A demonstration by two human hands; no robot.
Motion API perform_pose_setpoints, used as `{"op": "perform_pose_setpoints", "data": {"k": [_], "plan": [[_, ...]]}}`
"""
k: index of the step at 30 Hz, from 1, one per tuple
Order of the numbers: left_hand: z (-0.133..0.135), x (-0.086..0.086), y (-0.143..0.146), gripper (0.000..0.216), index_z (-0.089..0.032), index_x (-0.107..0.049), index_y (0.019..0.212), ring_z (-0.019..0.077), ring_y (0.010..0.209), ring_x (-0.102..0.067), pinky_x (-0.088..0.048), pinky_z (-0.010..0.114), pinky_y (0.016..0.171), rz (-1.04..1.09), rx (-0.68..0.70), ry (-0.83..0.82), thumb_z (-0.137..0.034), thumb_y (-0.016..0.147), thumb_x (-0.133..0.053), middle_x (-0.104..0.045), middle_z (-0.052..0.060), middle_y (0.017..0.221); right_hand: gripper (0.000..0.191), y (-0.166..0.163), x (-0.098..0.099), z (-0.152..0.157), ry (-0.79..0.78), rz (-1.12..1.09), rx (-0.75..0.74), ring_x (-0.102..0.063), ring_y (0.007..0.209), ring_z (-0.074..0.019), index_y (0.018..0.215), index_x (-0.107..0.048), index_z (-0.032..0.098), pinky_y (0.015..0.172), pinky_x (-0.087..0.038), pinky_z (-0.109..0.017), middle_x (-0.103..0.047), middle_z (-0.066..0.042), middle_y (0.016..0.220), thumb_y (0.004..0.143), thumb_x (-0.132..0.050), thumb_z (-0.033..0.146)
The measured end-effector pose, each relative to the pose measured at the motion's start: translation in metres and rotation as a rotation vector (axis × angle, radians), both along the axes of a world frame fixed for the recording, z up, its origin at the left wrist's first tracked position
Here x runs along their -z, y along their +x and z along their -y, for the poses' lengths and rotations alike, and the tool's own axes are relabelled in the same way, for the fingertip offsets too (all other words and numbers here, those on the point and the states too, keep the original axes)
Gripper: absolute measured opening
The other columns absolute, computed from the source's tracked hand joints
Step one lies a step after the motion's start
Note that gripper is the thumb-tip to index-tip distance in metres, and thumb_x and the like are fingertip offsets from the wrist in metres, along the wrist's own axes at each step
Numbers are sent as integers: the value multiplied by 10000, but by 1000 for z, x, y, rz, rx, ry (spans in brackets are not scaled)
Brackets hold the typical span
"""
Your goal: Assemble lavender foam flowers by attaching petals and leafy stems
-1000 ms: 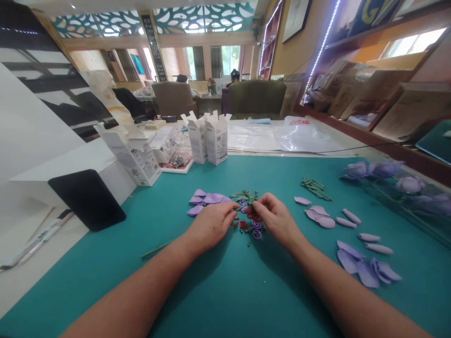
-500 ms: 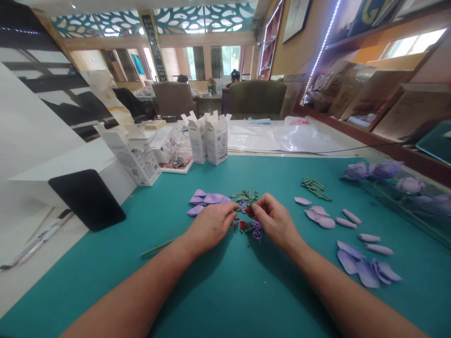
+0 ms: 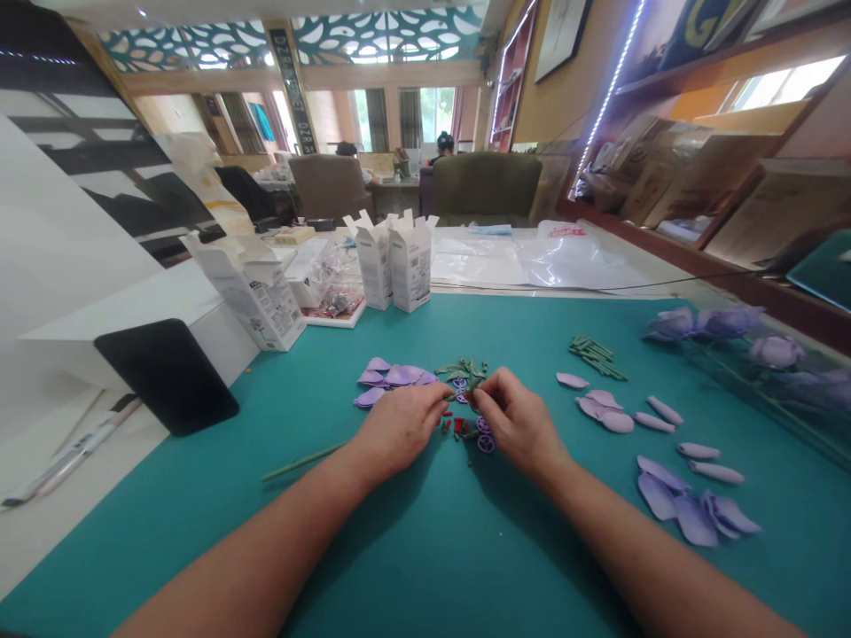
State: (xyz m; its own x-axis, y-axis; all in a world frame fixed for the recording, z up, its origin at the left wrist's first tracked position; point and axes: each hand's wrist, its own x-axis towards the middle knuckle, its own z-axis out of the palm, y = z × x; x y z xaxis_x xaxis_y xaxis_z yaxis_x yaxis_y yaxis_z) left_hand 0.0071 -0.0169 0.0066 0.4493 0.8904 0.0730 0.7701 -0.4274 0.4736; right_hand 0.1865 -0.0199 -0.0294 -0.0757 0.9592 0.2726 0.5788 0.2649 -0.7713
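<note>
My left hand (image 3: 402,430) and my right hand (image 3: 522,424) meet over the middle of a teal cutting mat (image 3: 425,549). A thin green stem (image 3: 302,462) runs out from under my left hand, and its inner end is hidden by my fingers. My right fingertips pinch something small at that end, mostly hidden. Just beyond them lies a cluster of green leaf-like pieces (image 3: 465,370). Small red parts (image 3: 458,429) and purple plastic rings (image 3: 486,443) sit right under my fingers. Lilac foam petals (image 3: 389,377) lie beyond my left hand.
More lilac petals (image 3: 604,414) and a bundle of green stems (image 3: 597,357) lie to the right, with finished purple flowers (image 3: 731,323) at the far right. White cartons (image 3: 412,263), a black pad (image 3: 166,377) and a plastic sheet (image 3: 532,261) surround the mat.
The green stem has swung and now shows longer beyond my left wrist. My hands have shifted slightly, with my right fingers moving along its inner end.
</note>
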Motion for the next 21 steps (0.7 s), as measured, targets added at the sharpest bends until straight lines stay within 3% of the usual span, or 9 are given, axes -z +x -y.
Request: {"op": "perform_pose_setpoints", "data": {"k": [10,21], "plan": [[2,5,2,370,-234,-588,1226,169,929,-638,-468,283,824,91,12,2,-233,936,-358,-696,34,1100,170,-1,-2,1,38,77,21,-477,526,-138,730,-448,237,534,-343,-251,-562,27,586,850,-459,357],[1,8,2,364,-236,-590,1220,165,929,-641,-483,282,827,75,29,38,-222,932,-368,-697,36,1102,151,-2,-2,3,89,135,16,-461,501,-145,731,-426,246,520,-320,-260,-522,30,560,848,-440,339]]}}
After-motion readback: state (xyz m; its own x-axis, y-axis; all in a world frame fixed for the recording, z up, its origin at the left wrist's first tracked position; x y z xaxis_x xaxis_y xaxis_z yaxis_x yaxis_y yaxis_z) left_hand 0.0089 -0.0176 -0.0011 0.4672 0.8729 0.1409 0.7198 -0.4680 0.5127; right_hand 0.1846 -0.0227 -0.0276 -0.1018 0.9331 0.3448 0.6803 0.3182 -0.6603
